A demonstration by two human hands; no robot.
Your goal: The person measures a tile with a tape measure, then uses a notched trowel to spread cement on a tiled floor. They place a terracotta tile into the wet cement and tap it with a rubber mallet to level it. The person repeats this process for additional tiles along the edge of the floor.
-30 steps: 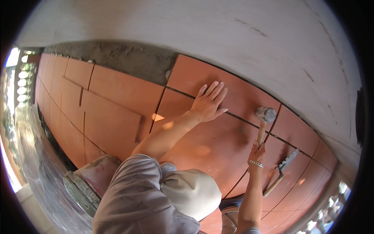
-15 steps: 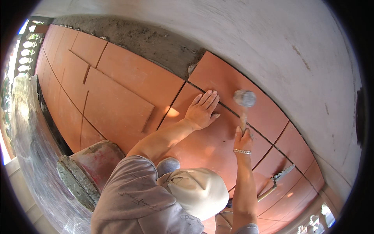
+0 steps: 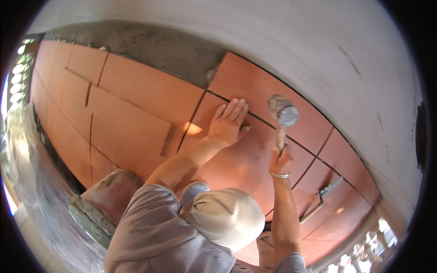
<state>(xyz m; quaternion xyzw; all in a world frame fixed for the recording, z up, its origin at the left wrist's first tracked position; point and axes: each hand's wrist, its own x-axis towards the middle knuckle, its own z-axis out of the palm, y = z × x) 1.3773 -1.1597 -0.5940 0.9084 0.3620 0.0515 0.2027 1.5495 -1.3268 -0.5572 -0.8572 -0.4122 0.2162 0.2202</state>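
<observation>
My left hand [image 3: 229, 122] lies flat with its fingers stretched out on a terracotta floor tile [image 3: 236, 166], close to the dark joint along its far edge. The handle of a mallet [image 3: 287, 113] with a thick grey head is gripped in my right hand [image 3: 281, 159]. That head hangs over a second terracotta tile [image 3: 268, 79], which lies along the white wall; the frame does not settle whether it touches the tile. To the right of my right forearm, a pointed trowel [image 3: 314, 207] with mortar on its blade rests on the tiles.
Grey mortar bed [image 3: 150, 48] shows between the laid tiles and the white wall [image 3: 364, 91]. A loose tile [image 3: 127, 120] lies on top of others at left. A mortar-caked bucket [image 3: 109, 195] stands beside my left arm, next to clear plastic sheeting [image 3: 38, 182].
The whole view has shifted slightly. The mallet head has turned in my right hand's grip, so its round face shows more. My left hand stays flat on the tile.
</observation>
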